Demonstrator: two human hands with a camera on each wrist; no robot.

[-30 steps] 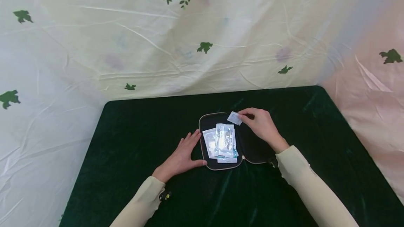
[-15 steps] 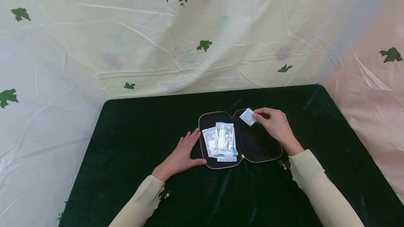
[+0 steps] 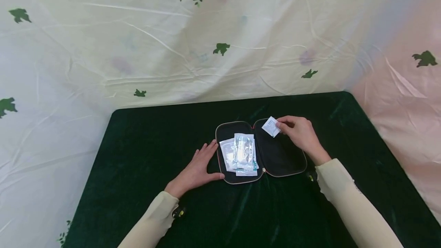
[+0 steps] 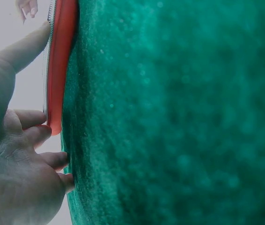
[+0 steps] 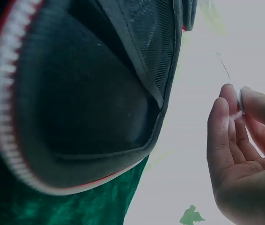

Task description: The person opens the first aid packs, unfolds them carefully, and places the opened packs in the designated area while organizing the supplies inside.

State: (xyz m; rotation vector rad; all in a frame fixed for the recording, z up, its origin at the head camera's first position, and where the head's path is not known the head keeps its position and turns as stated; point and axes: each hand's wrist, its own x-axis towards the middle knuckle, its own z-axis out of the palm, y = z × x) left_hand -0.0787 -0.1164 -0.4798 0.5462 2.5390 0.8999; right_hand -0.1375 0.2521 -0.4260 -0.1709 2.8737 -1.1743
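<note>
"What did the right hand (image 3: 301,134) have between its fingers?"

"A small white packet (image 3: 270,126), pinched at one edge between thumb and fingertips, over the upper left part of the right half of the open case (image 3: 282,160). I couldn't tell whether it touched the lining."

"Which step was that?"

"Handling one packet on its own, I'd judge, while a pile of larger packets (image 3: 244,154) lay in the left half. Whether it was going in or coming out, I couldn't say."

"And the next move?"

"It called for a steady pinch, I think; something that thin could bend or slip."

"How were the arms posed?"

"The right reached in from the lower right of the frame, its hand angled toward the upper left. The left hand (image 3: 194,169) gripped nothing: its fingers were extended, thumb spread apart, against the case's left edge, seemingly steadying it."

"And beyond?"

"A dark green surface (image 3: 155,141), with pale printed cloth (image 3: 172,64) filling the upper frame."
</note>
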